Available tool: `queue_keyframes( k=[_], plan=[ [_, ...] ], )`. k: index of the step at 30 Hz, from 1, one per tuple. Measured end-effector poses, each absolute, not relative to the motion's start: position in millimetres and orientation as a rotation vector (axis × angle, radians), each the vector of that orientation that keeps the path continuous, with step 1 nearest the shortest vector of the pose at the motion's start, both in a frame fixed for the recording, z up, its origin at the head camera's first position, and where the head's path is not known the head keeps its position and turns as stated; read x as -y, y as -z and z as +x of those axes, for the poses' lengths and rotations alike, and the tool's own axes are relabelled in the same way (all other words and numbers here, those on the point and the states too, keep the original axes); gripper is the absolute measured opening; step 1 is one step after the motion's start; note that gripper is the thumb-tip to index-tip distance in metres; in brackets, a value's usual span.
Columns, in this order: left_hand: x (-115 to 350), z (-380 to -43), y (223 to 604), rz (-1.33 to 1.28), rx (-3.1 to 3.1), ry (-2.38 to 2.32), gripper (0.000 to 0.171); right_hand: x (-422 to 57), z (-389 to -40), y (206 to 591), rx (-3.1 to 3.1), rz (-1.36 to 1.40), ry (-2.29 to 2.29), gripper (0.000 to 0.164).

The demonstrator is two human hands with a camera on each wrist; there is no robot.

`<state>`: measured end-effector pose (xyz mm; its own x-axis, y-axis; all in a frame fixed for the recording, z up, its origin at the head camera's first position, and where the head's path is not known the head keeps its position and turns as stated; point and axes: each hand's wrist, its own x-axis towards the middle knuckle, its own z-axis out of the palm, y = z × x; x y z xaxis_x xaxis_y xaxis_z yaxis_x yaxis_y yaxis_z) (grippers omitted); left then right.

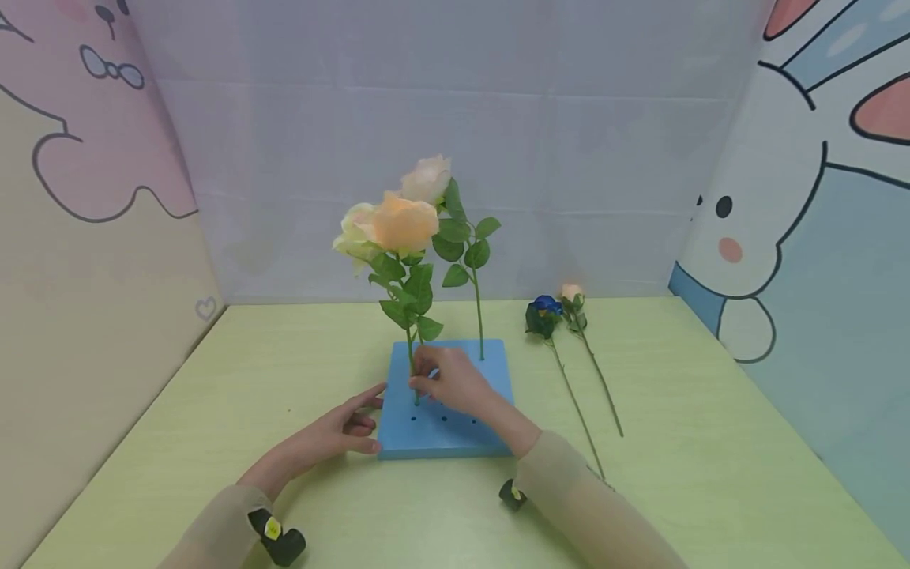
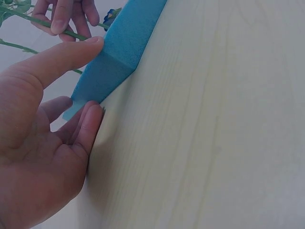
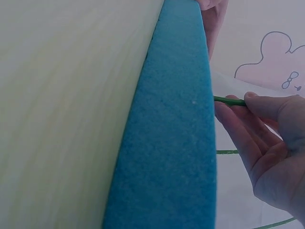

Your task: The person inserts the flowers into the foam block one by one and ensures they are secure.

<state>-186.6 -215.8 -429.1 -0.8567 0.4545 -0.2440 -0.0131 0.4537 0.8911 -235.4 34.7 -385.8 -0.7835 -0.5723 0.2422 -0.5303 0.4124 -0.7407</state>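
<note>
My right hand (image 1: 455, 383) pinches a green stem (image 3: 229, 100) low down, close above the blue foam board (image 1: 462, 442). That stem carries a peach rose (image 1: 404, 224) with green leaves, and its lower end meets one of the board's small holes. Against the board's left side rests my left hand (image 1: 330, 435), its thumb and fingers extended along the edge and touching it. A pale yellow rose (image 1: 354, 231) stands behind the peach one, its stem partly hidden. Farther back, a pale pink rose (image 1: 428, 180) stands upright in the board.
On the light wooden table (image 1: 711, 442), right of the board, lie a blue rose (image 1: 543, 316) and a small pale peach rose (image 1: 572, 294), their long stems pointing toward me. A pale curtain (image 1: 569, 158) closes the back, with cartoon panels at both sides.
</note>
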Motion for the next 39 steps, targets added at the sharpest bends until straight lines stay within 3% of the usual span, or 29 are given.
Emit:
queue_keyframes(
  k=[18,26,32,39],
  plan=[
    [216.2,-187.4,429.4,0.363,-2.265,-1.393,0.094,-31.8,-241.1,388.5,-2.618,-1.04,1.188,0.015],
    [217.3,-185.8,434.5,0.385,-2.253,-1.399,0.093,-32.9,-244.8,393.0,-2.519,-0.995,1.253,0.006],
    [216.9,-186.1,433.5,0.373,-2.25,-1.396,0.092,-34.8,-246.6,394.2,-2.298,-0.967,1.477,0.021],
    [216.2,-185.6,431.9,0.352,-2.259,-1.394,0.093,-33.3,-244.0,394.5,-2.246,-0.985,1.537,0.018]
  ],
)
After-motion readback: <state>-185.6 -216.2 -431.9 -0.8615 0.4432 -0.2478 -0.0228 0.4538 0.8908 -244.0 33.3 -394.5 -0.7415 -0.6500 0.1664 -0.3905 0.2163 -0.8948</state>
